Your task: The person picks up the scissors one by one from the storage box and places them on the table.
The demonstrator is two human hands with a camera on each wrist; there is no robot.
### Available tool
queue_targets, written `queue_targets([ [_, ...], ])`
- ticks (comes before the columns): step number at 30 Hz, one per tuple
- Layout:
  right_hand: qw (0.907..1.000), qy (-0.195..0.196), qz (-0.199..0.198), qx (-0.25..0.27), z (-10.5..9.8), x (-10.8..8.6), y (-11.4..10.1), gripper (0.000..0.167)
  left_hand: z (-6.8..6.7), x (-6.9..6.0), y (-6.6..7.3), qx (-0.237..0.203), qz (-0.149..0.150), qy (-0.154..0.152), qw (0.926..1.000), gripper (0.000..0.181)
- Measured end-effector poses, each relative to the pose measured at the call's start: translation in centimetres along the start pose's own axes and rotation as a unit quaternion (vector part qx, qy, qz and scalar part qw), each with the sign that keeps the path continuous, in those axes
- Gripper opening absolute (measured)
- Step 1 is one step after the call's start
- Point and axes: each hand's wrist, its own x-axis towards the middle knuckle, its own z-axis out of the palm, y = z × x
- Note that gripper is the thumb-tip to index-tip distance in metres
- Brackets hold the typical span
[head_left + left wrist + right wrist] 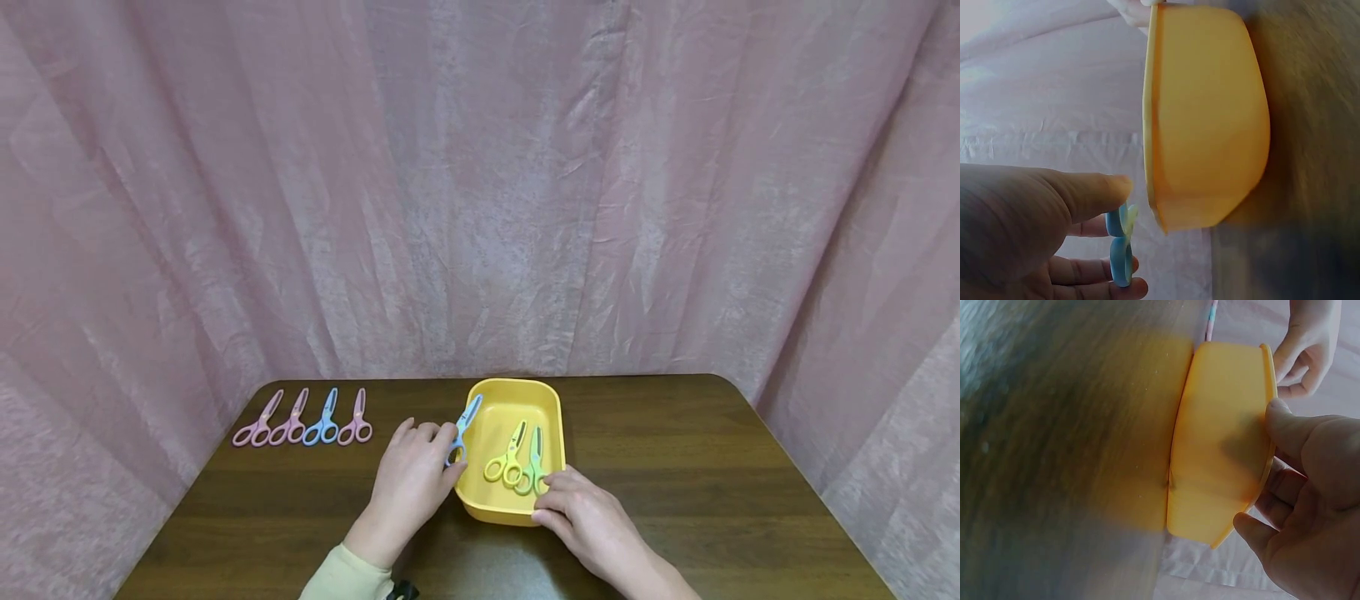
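Blue scissors (467, 418) are pinched by their handles in my left hand (415, 473), tilted over the left rim of the yellow tray (498, 516). In the left wrist view the thumb of my left hand (1054, 231) presses on the blue handle loops (1120, 250), beside the tray wall (1210, 119). My right hand (596, 521) grips the tray's near right corner; the right wrist view has its thumb and fingers on the rim. Yellow scissors (512, 454) and green scissors (536, 458) lie inside the tray, blades pointing away, the green ones partly behind my right fingers.
On the brown table (675, 450), left of the tray, several scissors lie in a row: pink scissors (262, 421), more pink scissors (294, 417), blue scissors (326, 417) and another pink pair (357, 417). A pink curtain (480, 208) hangs behind the table.
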Motion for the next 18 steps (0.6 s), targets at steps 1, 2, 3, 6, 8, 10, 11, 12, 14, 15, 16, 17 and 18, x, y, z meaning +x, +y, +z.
queue_targets([
  [1,1.0000,0.000,0.000,-0.001,0.0,0.0,0.0,0.016,0.0,-0.1,-0.1,0.001,-0.001,0.001,1.0000,0.048],
  [2,1.0000,0.001,-0.001,-0.002,0.1,0.0,0.1,0.016,-0.1,-0.2,-0.3,0.002,-0.002,0.002,1.0000,0.048],
  [3,1.0000,0.002,-0.002,-0.003,0.1,-0.1,0.1,0.016,-0.1,-0.3,-0.4,0.003,-0.002,0.003,1.0000,0.048],
  [6,1.0000,0.005,-0.004,-0.005,0.1,-0.1,0.1,0.016,-0.2,-0.6,-0.8,0.008,-0.001,0.008,0.9999,0.048],
  [8,0.9999,0.007,-0.006,-0.006,0.2,-0.1,0.2,0.016,-0.2,-0.7,-1.1,0.014,-0.002,0.011,0.9998,0.049],
  [10,0.9999,0.008,-0.007,-0.007,0.2,-0.1,0.2,0.016,-0.1,-0.8,-1.3,0.020,-0.006,0.013,0.9997,0.050],
  [11,0.9999,0.008,-0.006,-0.007,0.1,-0.1,0.1,0.015,-0.1,-0.9,-1.5,0.024,-0.009,0.013,0.9996,0.050],
  [12,0.9999,0.007,-0.006,-0.007,0.1,-0.1,0.1,0.015,0.0,-0.9,-1.7,0.028,-0.013,0.012,0.9995,0.050],
  [14,1.0000,0.005,-0.003,-0.008,0.1,-0.1,0.1,0.015,0.0,-1.0,-2.0,0.034,-0.021,0.012,0.9991,0.051],
  [15,1.0000,0.004,-0.001,-0.007,0.1,0.0,0.0,0.015,0.1,-1.1,-2.1,0.037,-0.024,0.011,0.9990,0.051],
  [16,1.0000,0.003,0.000,-0.007,0.1,0.0,0.0,0.015,0.2,-1.1,-2.3,0.039,-0.026,0.011,0.9988,0.051],
  [17,1.0000,0.003,0.002,-0.007,0.0,0.0,0.0,0.015,0.2,-1.1,-2.4,0.041,-0.028,0.010,0.9987,0.051],
  [18,1.0000,0.002,0.003,-0.007,0.0,0.0,0.0,0.015,0.3,-1.2,-2.5,0.042,-0.029,0.010,0.9987,0.051],
])
